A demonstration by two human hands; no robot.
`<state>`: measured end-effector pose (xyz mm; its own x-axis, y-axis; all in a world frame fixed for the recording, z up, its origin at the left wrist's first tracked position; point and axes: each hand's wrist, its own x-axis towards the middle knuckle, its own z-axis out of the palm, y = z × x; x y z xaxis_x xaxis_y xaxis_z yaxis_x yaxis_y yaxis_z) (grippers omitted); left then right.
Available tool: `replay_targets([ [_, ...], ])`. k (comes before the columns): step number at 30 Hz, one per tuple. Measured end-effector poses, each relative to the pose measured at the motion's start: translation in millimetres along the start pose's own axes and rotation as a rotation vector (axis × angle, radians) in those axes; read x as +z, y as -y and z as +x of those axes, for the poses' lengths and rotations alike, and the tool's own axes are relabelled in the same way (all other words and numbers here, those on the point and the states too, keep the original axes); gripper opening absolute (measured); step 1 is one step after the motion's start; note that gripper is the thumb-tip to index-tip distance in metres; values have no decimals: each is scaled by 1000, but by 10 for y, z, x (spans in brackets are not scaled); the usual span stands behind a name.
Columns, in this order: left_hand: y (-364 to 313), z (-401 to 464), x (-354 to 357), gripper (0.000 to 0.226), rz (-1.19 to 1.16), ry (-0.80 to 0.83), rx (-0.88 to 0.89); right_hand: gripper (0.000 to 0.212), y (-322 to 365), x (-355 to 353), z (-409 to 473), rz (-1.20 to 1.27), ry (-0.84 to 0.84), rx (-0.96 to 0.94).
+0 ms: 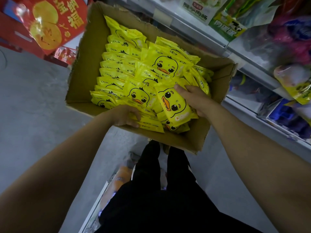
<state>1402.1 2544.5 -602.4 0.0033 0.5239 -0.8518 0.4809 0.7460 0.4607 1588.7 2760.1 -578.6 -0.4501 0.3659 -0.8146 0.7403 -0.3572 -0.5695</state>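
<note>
You're standing over the cardboard box [80, 68], and your right grip [196, 98] is wrapping round one duck pack [176, 105] down at the box's 5 o'clock corner. Your thumb is hooking over its top edge, and the other fingers are tucked behind where I can't see them. That pack is lying tilted on the others, duck face up, with its long axis running roughly 11 to 5 o'clock, and your hand is sitting on its 3 o'clock side. Your left grip [125, 116] is curling round a small stack of packs [149, 123] at the near wall, about 6 o'clock, just beside the held pack. The bit that matters, I reckon: the shelf [244, 68] is lying off at 2 to 3 o'clock from the box, with what looks like a matching yellow pack [299, 88] sitting there. So the right hand is easily the nearer one. Looks like you're wanting to lift clear of the box wall, then swing right.
</note>
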Motion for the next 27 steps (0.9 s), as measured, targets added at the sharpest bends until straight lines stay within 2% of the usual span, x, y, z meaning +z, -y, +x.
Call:
replay_targets([
  [3,-6,1,-4,20,27,-17,-11,37,14,-9,-84,79,37,24],
  [5,-37,-16,1,16,33,-54,-10,33,23,-25,-148,131,46,38],
  [7,-78,-38,-3,15,14,-93,7,44,27,-48,-218,171,53,61],
  [11,-208,-169,-80,17,-117,-117,63,92,75,-164,-422,240,49,110],
  [12,-249,-223,-111,18,-177,-107,80,92,101,-206,-488,270,45,113],
  [16,-424,-450,-220,15,-364,-131,41,65,201,-408,-785,389,68,81],
  [20,-743,-638,-304,15,-549,-199,32,46,333,-635,-1071,383,-10,20],
  [24,-1274,-829,-356,57,-677,-283,82,44,526,-878,-1357,414,-75,-81],
  [27,-1627,-920,-370,60,-724,-342,128,42,665,-1060,-1555,414,-95,-139],
])
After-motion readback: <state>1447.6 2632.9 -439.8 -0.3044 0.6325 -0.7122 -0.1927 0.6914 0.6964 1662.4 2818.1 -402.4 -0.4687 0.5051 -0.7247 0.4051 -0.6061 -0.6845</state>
